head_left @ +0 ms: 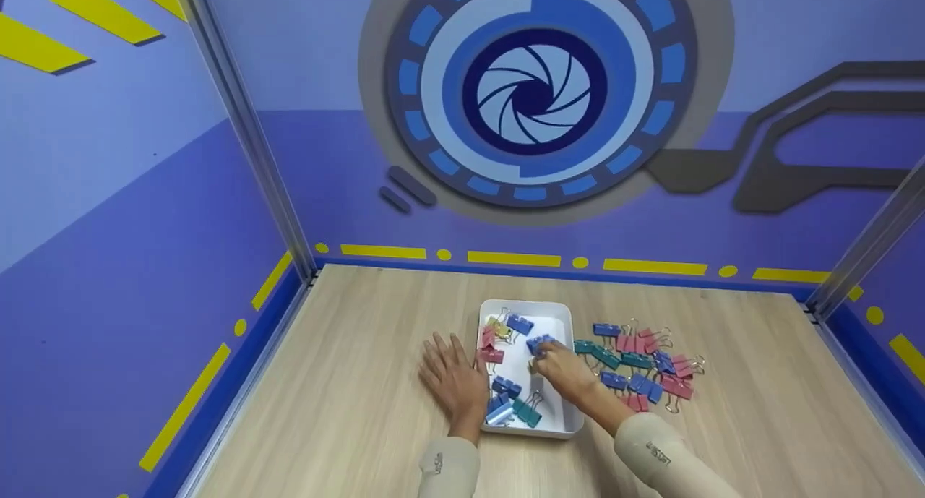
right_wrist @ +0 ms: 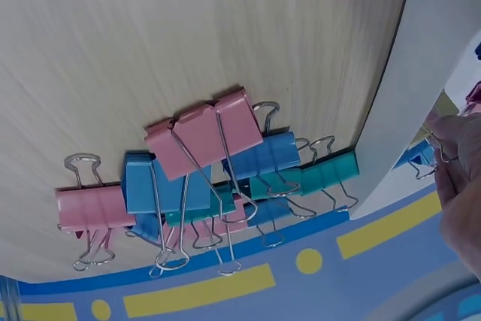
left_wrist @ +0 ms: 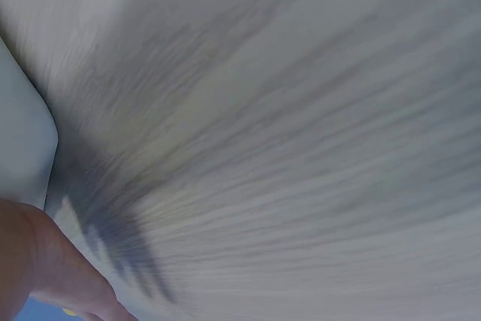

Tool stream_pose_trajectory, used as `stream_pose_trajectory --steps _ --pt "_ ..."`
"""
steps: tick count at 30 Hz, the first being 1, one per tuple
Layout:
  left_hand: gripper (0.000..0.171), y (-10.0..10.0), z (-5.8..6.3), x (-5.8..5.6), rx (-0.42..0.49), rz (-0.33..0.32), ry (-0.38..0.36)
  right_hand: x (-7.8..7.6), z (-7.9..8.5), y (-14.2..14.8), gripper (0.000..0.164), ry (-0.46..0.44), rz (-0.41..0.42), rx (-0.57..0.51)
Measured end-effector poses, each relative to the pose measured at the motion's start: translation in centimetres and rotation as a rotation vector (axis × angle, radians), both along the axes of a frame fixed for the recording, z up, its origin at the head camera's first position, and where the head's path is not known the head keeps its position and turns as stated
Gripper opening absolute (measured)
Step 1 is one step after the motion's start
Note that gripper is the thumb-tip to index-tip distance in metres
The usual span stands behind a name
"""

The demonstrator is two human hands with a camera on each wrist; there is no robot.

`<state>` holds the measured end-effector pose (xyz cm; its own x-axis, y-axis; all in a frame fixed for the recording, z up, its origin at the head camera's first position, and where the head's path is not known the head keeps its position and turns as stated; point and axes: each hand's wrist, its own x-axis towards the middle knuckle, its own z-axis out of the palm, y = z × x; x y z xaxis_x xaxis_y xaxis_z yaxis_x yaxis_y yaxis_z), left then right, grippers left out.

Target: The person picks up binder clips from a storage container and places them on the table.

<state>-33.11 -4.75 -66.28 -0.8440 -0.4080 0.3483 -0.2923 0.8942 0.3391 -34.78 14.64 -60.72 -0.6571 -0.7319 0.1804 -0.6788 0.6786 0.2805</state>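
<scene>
A white tray (head_left: 547, 435) holds several binder clips in blue, red, green and yellow. Inside it, my right hand (head_left: 567, 371) pinches a yellow binder clip (right_wrist: 447, 107), mostly covered by the fingers. A blue binder clip (head_left: 539, 342) lies just beyond those fingertips. My left hand (head_left: 457, 382) rests with fingers spread on the table, against the tray's left side. Near its thumb are red clips (head_left: 493, 355) in the tray. The left wrist view shows only part of this hand (left_wrist: 64, 268) and the tray's wall (left_wrist: 22, 133).
A loose pile of red, blue and green binder clips (head_left: 636, 361) lies on the wooden table (head_left: 361, 368), right of the tray. Purple panels (head_left: 311, 173) with metal corner posts (head_left: 249, 122) stand around the table at the back and sides.
</scene>
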Motion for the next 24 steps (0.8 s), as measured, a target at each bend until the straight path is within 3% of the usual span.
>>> stream_pose_trajectory --steps 6,10,16,21,24 --pt "0.066 -0.1 0.0 0.0 -0.016 -0.001 0.012 1.2 0.4 -0.2 0.024 0.118 0.072 0.159" --pt "0.066 -0.1 0.0 0.0 -0.025 -0.006 -0.001 1.7 0.4 -0.4 0.017 0.146 0.128 0.163" --pt "0.065 0.0 -0.1 0.1 -0.045 -0.004 0.007 2.1 0.6 -0.6 0.011 -0.042 0.157 0.030" --pt "0.065 0.0 -0.2 0.0 -0.030 -0.010 -0.001 2.1 1.5 -0.7 0.014 -0.236 0.062 -0.060" --pt "0.065 0.0 -0.4 -0.1 -0.022 -0.009 -0.007 1.9 2.2 -0.7 0.017 -0.276 0.026 -0.162"
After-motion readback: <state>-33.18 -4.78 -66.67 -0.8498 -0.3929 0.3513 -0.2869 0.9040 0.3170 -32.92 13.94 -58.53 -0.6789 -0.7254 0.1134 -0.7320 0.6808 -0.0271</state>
